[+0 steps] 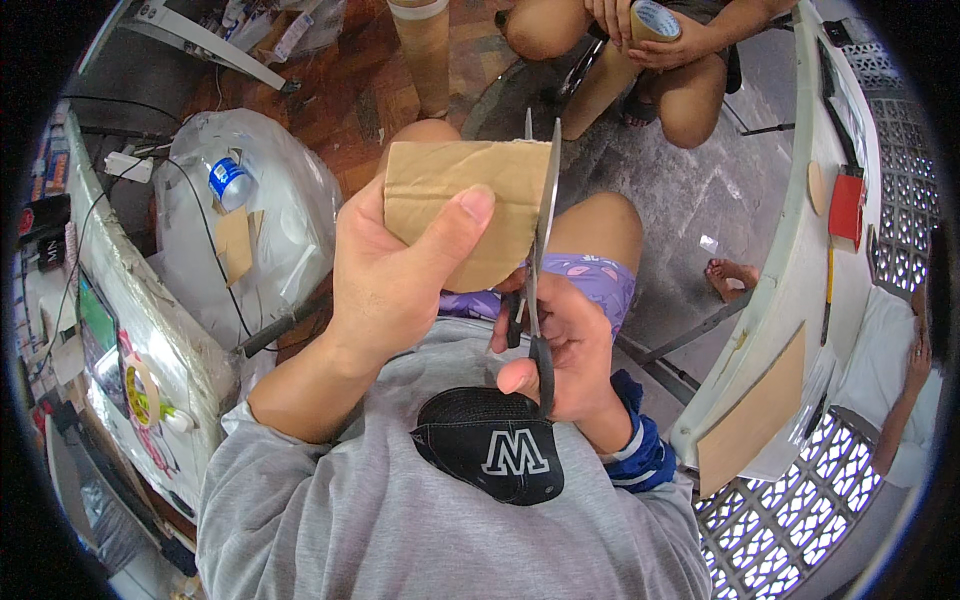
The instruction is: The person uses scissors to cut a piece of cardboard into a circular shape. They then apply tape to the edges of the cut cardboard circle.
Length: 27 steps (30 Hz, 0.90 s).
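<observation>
My left hand (395,270) grips a piece of brown corrugated cardboard (430,175), its thumb lying across the front face. The cardboard is held up above my lap, and its lower right corner looks rounded. In my right hand (575,335) is a pair of scissors (549,205) with dark handles, the fingers and thumb at the loops. The blades point away from me along the cardboard's right edge, their tips a little apart. One blade passes in front of the edge; most of the other is hidden behind it. A black cap (490,445) shows against my grey shirt.
A clear plastic bag (290,190) with a bottle (228,180) and cardboard scraps stands at left. Beside it a plastic-covered table (185,400) bears a tape roll (143,390). The right table (725,360) holds a cardboard sheet (755,415) and red box (846,212). Ahead, another person's hands hold a roll (655,22).
</observation>
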Each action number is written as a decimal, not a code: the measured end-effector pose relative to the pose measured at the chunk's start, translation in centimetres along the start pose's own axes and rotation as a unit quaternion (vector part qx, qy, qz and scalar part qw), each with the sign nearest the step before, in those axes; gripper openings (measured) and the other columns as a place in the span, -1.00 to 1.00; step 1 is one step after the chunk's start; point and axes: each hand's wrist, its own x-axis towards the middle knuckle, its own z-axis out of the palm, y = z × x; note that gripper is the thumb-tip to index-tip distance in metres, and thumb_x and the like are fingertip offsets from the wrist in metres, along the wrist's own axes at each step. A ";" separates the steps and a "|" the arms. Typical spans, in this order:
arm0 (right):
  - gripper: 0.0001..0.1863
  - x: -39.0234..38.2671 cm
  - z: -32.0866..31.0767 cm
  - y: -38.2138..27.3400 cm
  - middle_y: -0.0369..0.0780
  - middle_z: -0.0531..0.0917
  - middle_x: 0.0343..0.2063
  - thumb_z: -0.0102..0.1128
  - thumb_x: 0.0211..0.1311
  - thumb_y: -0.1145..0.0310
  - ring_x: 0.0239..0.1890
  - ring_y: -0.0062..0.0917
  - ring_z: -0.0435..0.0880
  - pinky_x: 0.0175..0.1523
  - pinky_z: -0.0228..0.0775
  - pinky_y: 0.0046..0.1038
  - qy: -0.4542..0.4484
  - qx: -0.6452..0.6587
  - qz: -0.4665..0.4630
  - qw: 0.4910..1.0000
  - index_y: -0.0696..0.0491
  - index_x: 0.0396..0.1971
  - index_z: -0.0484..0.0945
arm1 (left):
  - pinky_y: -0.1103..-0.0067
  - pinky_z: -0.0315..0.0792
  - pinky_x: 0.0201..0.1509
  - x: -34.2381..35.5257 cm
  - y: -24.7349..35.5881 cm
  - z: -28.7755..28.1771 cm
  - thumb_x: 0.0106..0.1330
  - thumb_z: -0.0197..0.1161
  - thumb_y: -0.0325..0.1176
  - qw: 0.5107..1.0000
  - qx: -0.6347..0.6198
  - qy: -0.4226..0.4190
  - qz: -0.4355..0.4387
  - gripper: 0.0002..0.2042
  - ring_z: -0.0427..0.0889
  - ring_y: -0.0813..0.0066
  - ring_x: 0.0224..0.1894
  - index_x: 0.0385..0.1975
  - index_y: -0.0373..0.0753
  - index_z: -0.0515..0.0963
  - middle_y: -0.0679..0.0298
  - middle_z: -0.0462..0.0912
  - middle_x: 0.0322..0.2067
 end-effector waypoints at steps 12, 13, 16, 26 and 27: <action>-0.19 -0.2 -1.1 0.0 -0.35 0.50 -0.58 0.61 -0.23 -0.08 -0.54 -0.77 0.46 -0.45 0.27 -0.70 -0.028 -0.078 0.022 0.996 0.27 -0.11 0.53 | 0.63 0.55 -0.17 0.1 0.1 -0.6 0.34 0.24 -0.43 1.000 0.005 0.005 -0.009 -0.79 0.63 0.61 -0.27 -0.10 -0.39 0.54 0.24 0.67 -0.22; -0.18 -0.3 -1.4 0.0 -0.36 0.50 -0.58 0.61 -0.23 -0.08 -0.53 -0.77 0.46 -0.45 0.28 -0.69 -0.037 -0.092 0.025 0.995 0.27 -0.10 0.52 | 0.63 0.55 -0.18 0.1 0.2 -0.6 0.34 0.24 -0.43 1.000 0.009 0.006 -0.008 -0.79 0.63 0.61 -0.27 -0.10 -0.39 0.54 0.24 0.67 -0.23; -0.12 -0.3 -1.0 0.5 -0.34 0.52 -0.52 0.60 -0.24 -0.11 -0.51 -0.73 0.47 -0.42 0.31 -0.66 -0.028 -0.046 0.027 0.998 0.27 -0.05 0.48 | 0.64 0.54 -0.20 0.0 0.2 -0.5 0.35 0.24 -0.42 1.000 0.027 0.001 -0.013 -0.79 0.63 0.62 -0.29 -0.11 -0.39 0.53 0.24 0.67 -0.25; -0.03 0.3 -1.0 -0.3 -0.29 0.53 -0.42 0.59 -0.31 -0.19 -0.47 -0.67 0.48 -0.39 0.28 -0.63 -0.039 0.026 0.022 0.999 0.27 -0.02 0.45 | 0.62 0.55 -0.20 -0.5 1.2 -0.4 0.35 0.23 -0.44 0.997 0.053 -0.041 -0.026 -0.78 0.65 0.59 -0.28 -0.08 -0.41 0.56 0.23 0.69 -0.25; -0.04 0.2 -1.2 -0.2 -0.30 0.53 -0.45 0.59 -0.32 -0.19 -0.49 -0.68 0.47 -0.41 0.26 -0.64 -0.044 0.013 0.021 0.999 0.27 -0.03 0.46 | 0.62 0.55 -0.20 -0.5 1.2 -0.4 0.35 0.23 -0.44 0.997 0.060 -0.043 -0.028 -0.78 0.65 0.59 -0.28 -0.08 -0.41 0.57 0.23 0.69 -0.24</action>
